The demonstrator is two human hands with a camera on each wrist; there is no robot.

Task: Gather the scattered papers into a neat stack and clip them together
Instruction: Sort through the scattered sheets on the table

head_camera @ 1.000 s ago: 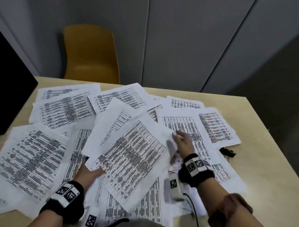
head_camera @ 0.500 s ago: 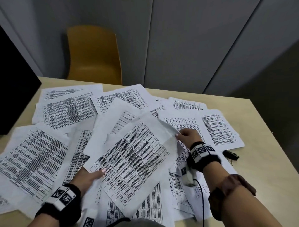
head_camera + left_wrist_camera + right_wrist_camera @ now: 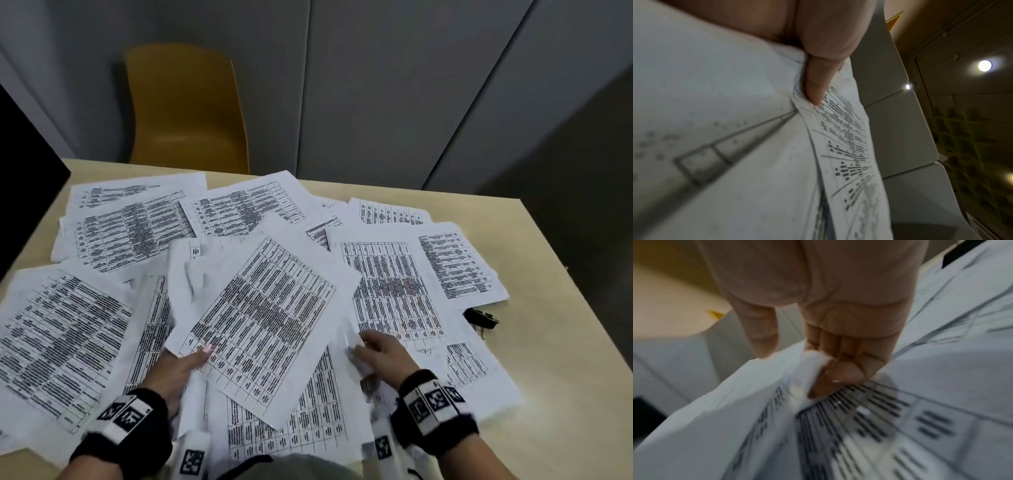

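Beige table is buried in printed papers fanned out ahead of and beside both hands; my left hand has thumb and fingers pinched on the near corner of a lifted sheet; right hand is curled round a crumpled paper edge just beside it; black binder clip sits off past the right hand; I'd say square the edges before grabbing more, or they'll crease.
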